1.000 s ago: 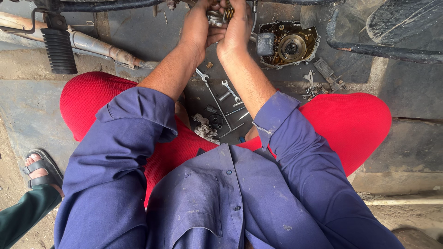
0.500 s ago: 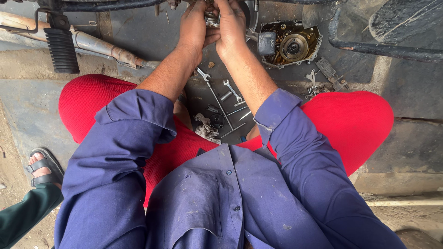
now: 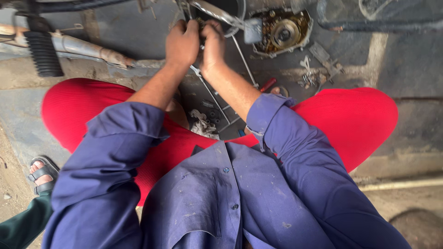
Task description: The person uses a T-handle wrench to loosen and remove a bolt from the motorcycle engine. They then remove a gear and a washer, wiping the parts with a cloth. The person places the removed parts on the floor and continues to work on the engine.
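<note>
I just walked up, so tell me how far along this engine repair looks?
Done: the engine side cover is off, its gears exposed. In hand: left hand and right hand grip a small metal part together. Left: wrenches, a rag and loose hardware remain scattered on the floor.

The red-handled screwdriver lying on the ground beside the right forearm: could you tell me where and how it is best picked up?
Grip the red-handled screwdriver by its red handle, the thick part that shows. It lies flat and slanted on the ground, and its far end is hard to make out. Coming from above and from the right looks best, since the person's right forearm crowds its left side.
</note>
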The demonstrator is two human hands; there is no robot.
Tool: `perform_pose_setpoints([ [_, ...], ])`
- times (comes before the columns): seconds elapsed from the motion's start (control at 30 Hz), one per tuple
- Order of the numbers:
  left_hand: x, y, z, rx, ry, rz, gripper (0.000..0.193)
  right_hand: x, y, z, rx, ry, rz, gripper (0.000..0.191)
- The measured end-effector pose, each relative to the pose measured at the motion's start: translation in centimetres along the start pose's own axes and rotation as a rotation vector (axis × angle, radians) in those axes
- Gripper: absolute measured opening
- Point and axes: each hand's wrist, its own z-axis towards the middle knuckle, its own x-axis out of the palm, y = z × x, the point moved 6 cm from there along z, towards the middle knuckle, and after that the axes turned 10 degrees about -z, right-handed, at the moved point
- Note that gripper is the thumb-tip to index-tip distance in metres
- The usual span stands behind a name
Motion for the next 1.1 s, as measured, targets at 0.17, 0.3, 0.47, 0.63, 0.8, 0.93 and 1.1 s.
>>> perform_pose_setpoints([
  [0.17,1.7,1.8,-2.9,-0.397,0.318,0.074,0.048,-3.7,-3.8,-0.6,0.057,0.031,0.119,0.018],
  [0.3,6.2,1.7,-3.0,-0.114,0.381,0.4,0.053,-7.0,-5.5,0.8,0.194,0.003,0.368,0.021],
  [0.47,13.3,3.1,-2.7,-0.123,0.429,0.385,0.06,-12.5,-3.0,2.4,0.287,-0.171,0.383,0.034],
  [0.63,17.8,2.1,-3.0,-0.098,0.28,0.098,0.054,-16.9,2.1,5.5,0.136,-0.072,0.507,0.034],
  [0.8,17.7,1.9,-5.8,-0.041,0.358,0.146,0.05,-19.3,4.2,7.9,0.301,-0.145,0.526,0.039],
  [0.93,15.6,-0.8,-8.5,0.071,0.705,0.587,0.049,-19.5,4.2,7.5,0.405,-0.324,0.467,0.051],
  [1.1,8.6,-5.5,-9.4,0.071,1.018,0.935,0.055,-19.3,4.1,7.1,0.304,-0.548,0.289,0.043],
])
